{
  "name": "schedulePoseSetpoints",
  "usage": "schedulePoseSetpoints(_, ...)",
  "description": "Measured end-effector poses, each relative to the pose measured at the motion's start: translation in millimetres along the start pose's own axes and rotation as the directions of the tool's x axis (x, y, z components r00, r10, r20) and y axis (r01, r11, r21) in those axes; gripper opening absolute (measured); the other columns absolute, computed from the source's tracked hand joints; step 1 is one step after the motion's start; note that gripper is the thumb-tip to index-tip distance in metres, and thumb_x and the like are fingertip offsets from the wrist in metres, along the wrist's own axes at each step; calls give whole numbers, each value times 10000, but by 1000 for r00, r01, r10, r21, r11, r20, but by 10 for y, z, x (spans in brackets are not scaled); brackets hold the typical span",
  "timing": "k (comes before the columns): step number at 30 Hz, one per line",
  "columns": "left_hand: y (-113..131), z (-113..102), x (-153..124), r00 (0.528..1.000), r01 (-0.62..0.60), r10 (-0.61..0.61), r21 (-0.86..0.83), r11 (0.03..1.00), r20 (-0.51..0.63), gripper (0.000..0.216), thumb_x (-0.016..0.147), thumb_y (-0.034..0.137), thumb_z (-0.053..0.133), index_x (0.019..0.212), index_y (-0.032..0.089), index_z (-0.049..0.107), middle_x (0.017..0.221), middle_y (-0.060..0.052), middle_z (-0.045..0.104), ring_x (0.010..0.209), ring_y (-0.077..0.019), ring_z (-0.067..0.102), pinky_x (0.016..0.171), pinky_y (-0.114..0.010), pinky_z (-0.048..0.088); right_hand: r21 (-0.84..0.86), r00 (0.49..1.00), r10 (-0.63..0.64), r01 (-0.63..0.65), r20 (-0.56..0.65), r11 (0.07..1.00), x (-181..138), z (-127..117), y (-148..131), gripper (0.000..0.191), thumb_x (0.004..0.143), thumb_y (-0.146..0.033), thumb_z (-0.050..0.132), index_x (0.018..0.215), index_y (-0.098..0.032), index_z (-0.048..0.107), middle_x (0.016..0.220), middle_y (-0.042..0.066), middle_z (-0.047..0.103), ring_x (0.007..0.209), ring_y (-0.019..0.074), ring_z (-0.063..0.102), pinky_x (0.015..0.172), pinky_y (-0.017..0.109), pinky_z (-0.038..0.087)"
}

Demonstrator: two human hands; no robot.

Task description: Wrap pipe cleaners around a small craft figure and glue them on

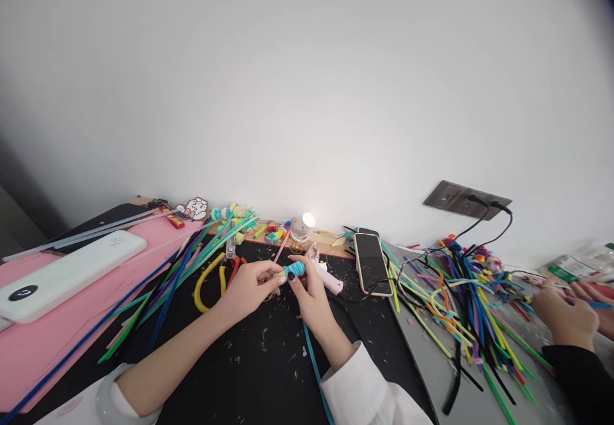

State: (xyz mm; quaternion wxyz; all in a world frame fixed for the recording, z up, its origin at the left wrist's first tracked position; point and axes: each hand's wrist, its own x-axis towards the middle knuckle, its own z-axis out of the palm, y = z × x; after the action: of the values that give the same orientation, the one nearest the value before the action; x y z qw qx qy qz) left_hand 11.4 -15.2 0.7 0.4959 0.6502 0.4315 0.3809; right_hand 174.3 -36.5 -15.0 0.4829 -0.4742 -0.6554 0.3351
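Both hands meet over the black mat [230, 361]. Between them is a coiled blue pipe cleaner [293, 268], wound in tight turns, with a yellowish bit at its left end. My left hand [256, 287] pinches that left end. My right hand [311, 287], with dark nails, grips the blue coil from the right with thumb and fingers. A blue strand [314, 367] runs down from below my right hand toward the bottom edge. Just left of my left hand lie yellow-handled pliers [204, 287], and behind my right hand is a pale pink tool [329, 278].
Loose pipe cleaners [165, 290] lie over a pink board [71, 322] with a white power bank [71, 274]. A phone [372, 264] and white cup [304, 225] stand behind. More pipe cleaners [480, 310] heap right, beside another person's hands [566, 316]. Cords hang from the wall outlet [465, 200].
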Motion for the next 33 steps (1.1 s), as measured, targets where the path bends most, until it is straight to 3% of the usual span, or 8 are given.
schedulePoseSetpoints(12,-16,6,4,1000,-1,1,-36,999,0,262,741,403,623,833,160,656,697,-31,685,656,-198,655,674,-328,538,146,999,37,-37,8,989,-11,24,52,357,868,-303,544,1213,-215,520,961,36,566,792,178,533,737,292,455)
schedulePoseSetpoints(26,-57,14,20,999,51,-50,-121,991,9,302,700,422,692,836,153,660,714,-33,694,653,-190,657,691,-336,548,181,997,77,-76,3,980,-10,45,12,375,807,-201,520,1182,-219,533,936,24,586,783,177,543,714,283,456)
schedulePoseSetpoints(33,-65,6,34,993,105,-92,-209,972,68,356,680,431,719,870,134,676,748,-47,710,712,-199,675,742,-357,557,182,997,71,-68,-11,981,-10,40,2,386,789,-169,513,1172,-216,535,918,17,567,777,169,524,700,274,438)
